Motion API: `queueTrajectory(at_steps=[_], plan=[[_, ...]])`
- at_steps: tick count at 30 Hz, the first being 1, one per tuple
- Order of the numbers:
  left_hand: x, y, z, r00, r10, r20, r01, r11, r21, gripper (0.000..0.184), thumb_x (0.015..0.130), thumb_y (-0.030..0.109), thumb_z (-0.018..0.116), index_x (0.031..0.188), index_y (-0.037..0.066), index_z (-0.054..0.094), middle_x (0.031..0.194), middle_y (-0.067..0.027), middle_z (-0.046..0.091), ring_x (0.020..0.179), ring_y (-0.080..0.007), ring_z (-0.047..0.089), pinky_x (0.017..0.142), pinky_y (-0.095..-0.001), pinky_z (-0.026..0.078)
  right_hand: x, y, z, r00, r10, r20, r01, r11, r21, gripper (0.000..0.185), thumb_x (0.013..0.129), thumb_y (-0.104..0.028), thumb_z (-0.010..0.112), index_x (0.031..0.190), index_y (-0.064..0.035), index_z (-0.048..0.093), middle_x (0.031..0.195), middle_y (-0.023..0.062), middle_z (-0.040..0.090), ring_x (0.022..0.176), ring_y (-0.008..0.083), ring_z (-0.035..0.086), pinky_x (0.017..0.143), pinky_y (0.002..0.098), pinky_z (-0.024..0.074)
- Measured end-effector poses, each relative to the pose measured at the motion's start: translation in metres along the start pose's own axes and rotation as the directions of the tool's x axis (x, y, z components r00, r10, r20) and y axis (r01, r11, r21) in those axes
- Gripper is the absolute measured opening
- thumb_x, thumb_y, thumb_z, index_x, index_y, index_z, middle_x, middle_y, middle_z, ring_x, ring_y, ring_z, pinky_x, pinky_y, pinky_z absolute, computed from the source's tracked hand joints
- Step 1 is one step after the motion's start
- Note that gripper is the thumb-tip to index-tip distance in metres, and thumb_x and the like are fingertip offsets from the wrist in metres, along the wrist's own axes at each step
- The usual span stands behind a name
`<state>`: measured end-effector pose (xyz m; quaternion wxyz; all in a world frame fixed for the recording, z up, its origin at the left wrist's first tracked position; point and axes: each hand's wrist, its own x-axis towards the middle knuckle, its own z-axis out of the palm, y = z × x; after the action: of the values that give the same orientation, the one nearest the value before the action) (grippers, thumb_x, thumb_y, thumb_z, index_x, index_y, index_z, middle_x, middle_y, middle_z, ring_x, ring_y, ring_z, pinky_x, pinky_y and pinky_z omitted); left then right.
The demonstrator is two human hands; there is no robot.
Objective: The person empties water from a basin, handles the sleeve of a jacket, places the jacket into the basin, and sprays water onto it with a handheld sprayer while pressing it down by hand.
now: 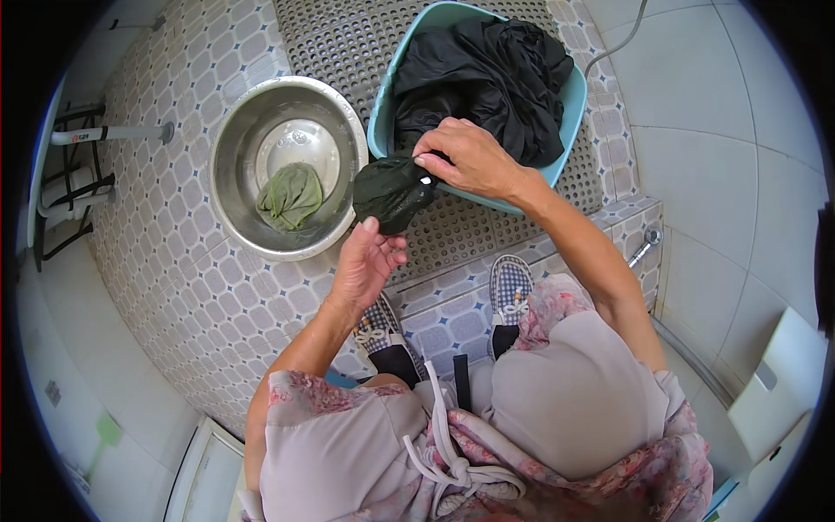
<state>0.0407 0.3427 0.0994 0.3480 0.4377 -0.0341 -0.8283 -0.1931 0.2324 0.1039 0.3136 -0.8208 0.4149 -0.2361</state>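
A small, dark green wet-looking cloth [391, 193] with a white spot hangs stretched between my two hands. My left hand [370, 261] pinches its lower edge between thumb and fingers. My right hand [474, 158] is closed on its upper right corner, over the near rim of a teal plastic tub [379, 122]. Black fabric [487, 83] lies heaped in that tub. To the left stands a round metal basin [228, 196], where a crumpled olive-green cloth [292, 196] rests on the wet bottom.
Tub and basin stand on a tiled floor [174, 165], the tub partly over a perforated grey mat [465, 239]. My checked shoes [511, 283] are just below. A grey hose [622, 39] runs along the right wall, and a metal pipe fitting [645, 246] sits lower right.
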Motion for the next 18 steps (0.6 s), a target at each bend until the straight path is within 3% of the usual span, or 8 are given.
queueTrajectory(at_steps=[2,5,11,13,18], plan=[[-0.001,0.001,0.012,0.995,0.001,-0.098,0.008,0.996,0.092,0.041,0.092,0.042,0.061,0.117,0.009,0.056,0.102,-0.0034,0.062,0.087,-0.0157,0.057,0.073,-0.0321,0.048,0.003,-0.003,0.003,1.0,0.005,0.011,-0.005,1.0,-0.013,0.011,0.085,-0.018,0.066,0.087,-0.0071,0.067,0.079,0.0072,0.063,0.08,0.0262,0.058,0.075,0.0378,0.0454],[0.011,0.006,0.028,0.981,-0.061,-0.184,0.068,0.997,0.035,0.039,0.092,0.039,0.064,0.115,0.009,0.057,0.095,-0.0035,0.062,0.082,-0.0145,0.057,0.069,-0.0291,0.048,0.007,-0.007,0.004,0.999,-0.004,0.04,0.004,1.0,-0.02,0.012,0.085,-0.018,0.066,0.088,-0.0069,0.067,0.079,0.0073,0.063,0.08,0.0265,0.058,0.075,0.0385,0.0459],[0.028,0.007,0.028,0.986,-0.078,-0.144,0.073,0.996,-0.041,0.032,0.094,0.037,0.061,0.105,0.007,0.057,0.08,-0.003,0.057,0.066,-0.0121,0.053,0.055,-0.0242,0.043,0.006,-0.006,0.003,0.999,0.039,-0.03,-0.038,0.998,0.043,0.014,0.082,-0.019,0.069,0.093,-0.0089,0.069,0.082,0.0068,0.065,0.084,0.0267,0.058,0.078,0.0391,0.0475],[0.027,0.011,0.029,0.989,-0.078,-0.126,0.073,0.996,-0.044,0.033,0.094,0.038,0.06,0.103,0.007,0.056,0.078,-0.003,0.056,0.064,-0.0119,0.052,0.055,-0.0245,0.043,0.005,-0.007,0.005,0.994,0.01,-0.112,-0.005,0.999,0.046,0.016,0.081,-0.019,0.07,0.095,-0.0099,0.069,0.083,0.0061,0.065,0.086,0.0265,0.058,0.08,0.0384,0.0477],[0.025,0.009,0.025,0.988,-0.067,-0.137,0.073,0.997,0.04,0.036,0.096,0.042,0.056,0.104,0.006,0.056,0.076,-0.0052,0.057,0.061,-0.0124,0.052,0.054,-0.0245,0.042,0.001,-0.008,0.005,0.995,0.006,-0.104,-0.002,0.999,0.041,0.022,0.08,-0.017,0.071,0.101,-0.0111,0.069,0.091,0.006,0.065,0.092,0.0267,0.057,0.085,0.038,0.0471]])
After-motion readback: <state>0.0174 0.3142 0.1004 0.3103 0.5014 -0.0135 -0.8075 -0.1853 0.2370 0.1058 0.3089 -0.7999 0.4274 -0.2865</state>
